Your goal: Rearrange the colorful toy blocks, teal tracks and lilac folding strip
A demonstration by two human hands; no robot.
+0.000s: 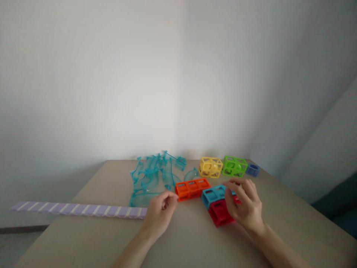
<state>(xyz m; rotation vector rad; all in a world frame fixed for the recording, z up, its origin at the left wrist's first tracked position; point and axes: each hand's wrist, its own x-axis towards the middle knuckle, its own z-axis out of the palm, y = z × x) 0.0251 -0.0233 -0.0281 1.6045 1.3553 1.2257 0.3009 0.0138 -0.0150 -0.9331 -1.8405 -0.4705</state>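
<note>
My left hand (160, 212) is closed, fingers curled in, close to the near left end of an orange openwork block (192, 188). Nothing shows inside its fist. My right hand (245, 203) is over a blue openwork block (213, 195) and a red openwork block (220, 213), which lie side by side. Its fingers are loosely bent and the thumb stands apart from them. Whether the fingertips touch the blue block I cannot tell. The hand hides the right ends of both blocks.
A lilac strip with white stripes (83, 209) runs from beside my left hand past the table's left edge. Transparent teal track pieces (152, 178) lie spread at the back. Yellow (210, 167) and green (234, 166) openwork blocks and a small dark blue piece (253, 170) stand back right.
</note>
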